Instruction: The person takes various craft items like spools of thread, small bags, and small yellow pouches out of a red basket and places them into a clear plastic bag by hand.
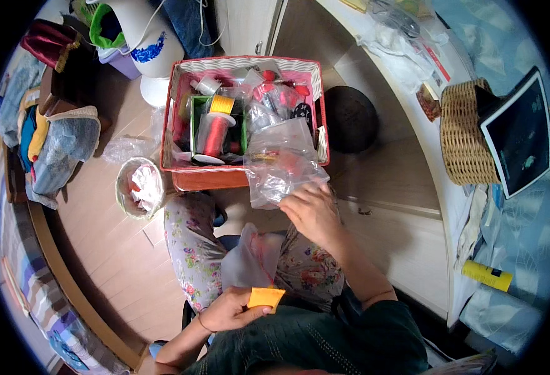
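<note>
My left hand [223, 314], low near my body, is closed on a small flat yellow fabric piece [264, 299], thumb on top. A red cord [257, 250] runs up from it over a translucent plastic bag [236, 267] lying in my lap. My right hand [312, 211] reaches forward, its fingers closed on the lower edge of a clear plastic bag [281, 140]. That bag hangs over the near rim of a red-trimmed basket [184, 69]; something red and yellow shows inside it. The basket holds a yellow spool [222, 105], a red thread spool [215, 139] and several small plastic packets.
A small waste bin [125, 203] with crumpled white scraps stands left of the basket. Right of it are a dark round stool [350, 119] and a curved white counter edge [406, 106]. A wicker basket [465, 131] and dark tablet-like panel [521, 134] sit on the right.
</note>
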`<state>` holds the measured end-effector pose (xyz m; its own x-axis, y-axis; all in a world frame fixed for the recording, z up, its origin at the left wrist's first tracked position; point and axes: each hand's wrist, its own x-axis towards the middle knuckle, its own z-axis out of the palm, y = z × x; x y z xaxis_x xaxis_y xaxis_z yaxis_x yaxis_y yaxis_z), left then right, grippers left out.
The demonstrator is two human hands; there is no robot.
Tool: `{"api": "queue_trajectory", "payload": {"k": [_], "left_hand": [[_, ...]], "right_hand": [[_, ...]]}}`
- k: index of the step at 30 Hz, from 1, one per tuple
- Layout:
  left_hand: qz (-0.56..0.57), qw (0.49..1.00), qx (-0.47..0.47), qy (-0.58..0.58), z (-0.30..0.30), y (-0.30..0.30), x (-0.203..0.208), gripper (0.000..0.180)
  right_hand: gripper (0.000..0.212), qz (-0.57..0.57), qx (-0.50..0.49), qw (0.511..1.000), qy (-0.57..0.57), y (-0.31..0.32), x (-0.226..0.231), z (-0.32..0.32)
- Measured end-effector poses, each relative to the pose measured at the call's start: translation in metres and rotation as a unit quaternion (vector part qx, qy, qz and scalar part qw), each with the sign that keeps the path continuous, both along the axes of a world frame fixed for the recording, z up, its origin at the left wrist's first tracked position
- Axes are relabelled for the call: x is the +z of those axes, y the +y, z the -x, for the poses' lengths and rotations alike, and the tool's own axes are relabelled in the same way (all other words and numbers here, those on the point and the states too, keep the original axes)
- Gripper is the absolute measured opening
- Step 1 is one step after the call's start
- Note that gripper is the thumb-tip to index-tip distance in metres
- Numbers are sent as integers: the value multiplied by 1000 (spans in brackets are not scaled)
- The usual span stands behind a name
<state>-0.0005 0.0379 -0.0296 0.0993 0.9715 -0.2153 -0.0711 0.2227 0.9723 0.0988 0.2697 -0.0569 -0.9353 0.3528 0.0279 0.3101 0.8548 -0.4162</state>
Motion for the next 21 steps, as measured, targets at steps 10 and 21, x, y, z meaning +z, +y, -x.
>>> {"api": "queue_trajectory", "payload": {"k": [10,21], "left_hand": [[22,1000,0,-10,7,-2,-3,17],[4,1000,1,-5,4,-9,-2,21]], "right_hand": [[53,-59,-7,996,60,103,33,69],[10,-41,22,954,297,115,122,111]]}}
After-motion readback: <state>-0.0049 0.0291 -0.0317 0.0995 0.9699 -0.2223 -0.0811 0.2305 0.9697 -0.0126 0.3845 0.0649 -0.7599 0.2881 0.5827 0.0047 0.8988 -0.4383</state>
